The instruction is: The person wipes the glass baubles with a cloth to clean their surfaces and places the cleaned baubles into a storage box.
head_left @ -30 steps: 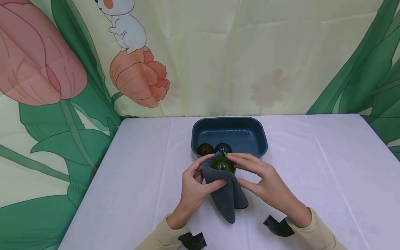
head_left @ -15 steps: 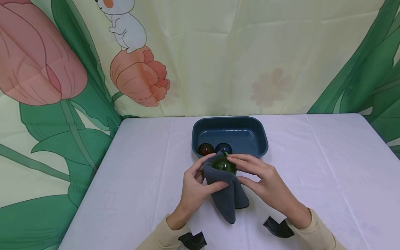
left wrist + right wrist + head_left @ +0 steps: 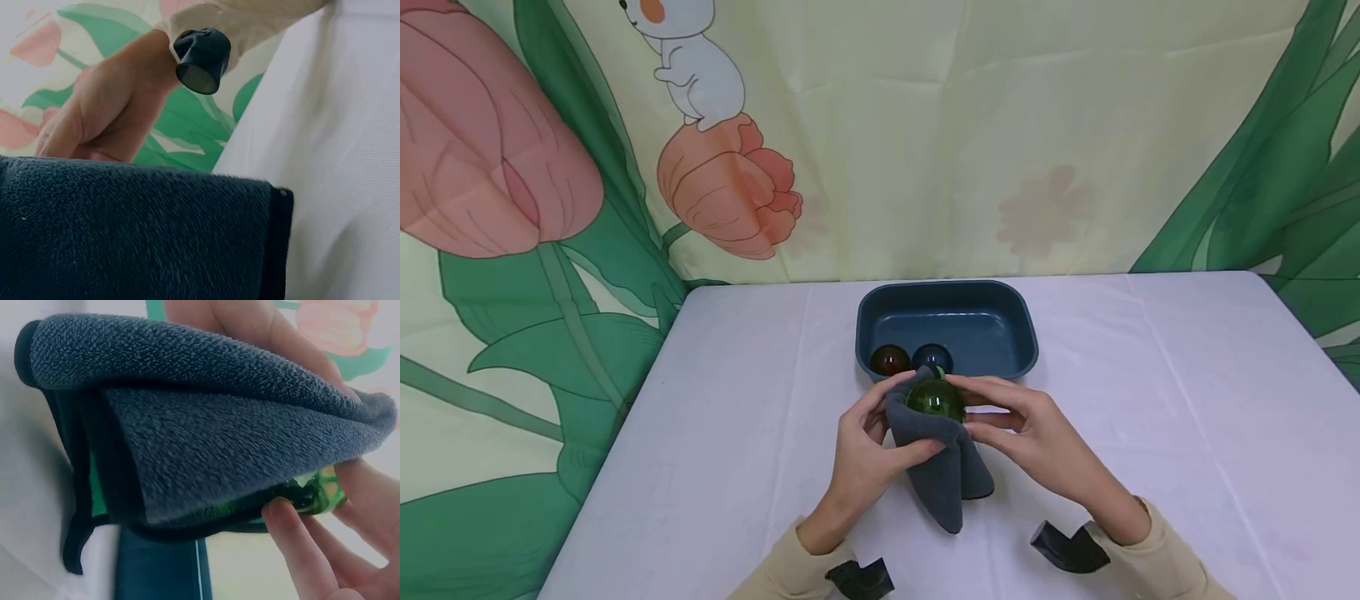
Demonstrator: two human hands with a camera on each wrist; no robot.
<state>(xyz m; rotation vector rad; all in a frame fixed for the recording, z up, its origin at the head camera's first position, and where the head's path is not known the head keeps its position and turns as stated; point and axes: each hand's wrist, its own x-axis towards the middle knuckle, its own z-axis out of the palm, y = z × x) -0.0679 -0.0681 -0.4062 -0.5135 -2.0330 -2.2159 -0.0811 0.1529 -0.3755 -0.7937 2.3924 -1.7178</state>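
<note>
My left hand [image 3: 868, 450] holds a dark grey cloth [image 3: 951, 467] from the left, thumb across its front. A clear green glass ball [image 3: 936, 398] sits in the cloth's upper fold, its top bare. From the right, my right hand [image 3: 1030, 425] pinches the ball with fingers at its upper side and thumb lower down near the cloth edge. The loose end of the cloth hangs toward the table. In the right wrist view the folded cloth [image 3: 206, 431] covers most of the ball, and the right thumb and fingers lie along its lower edge. The left wrist view shows cloth [image 3: 137, 231] filling the front.
Just behind the hands stands a dark blue rectangular tray [image 3: 1022, 321]. A dark red-brown glass ball [image 3: 890, 359] and a dark blue one [image 3: 932, 357] lie in its near left part. A white cloth covers the table [image 3: 737, 400], with a printed curtain [image 3: 880, 167] behind it.
My right hand's fingers have shifted on the ball and bend more, with the thumb moved slightly closer to it. Left hand, cloth and tray balls stay in place; the head view has shifted slightly.
</note>
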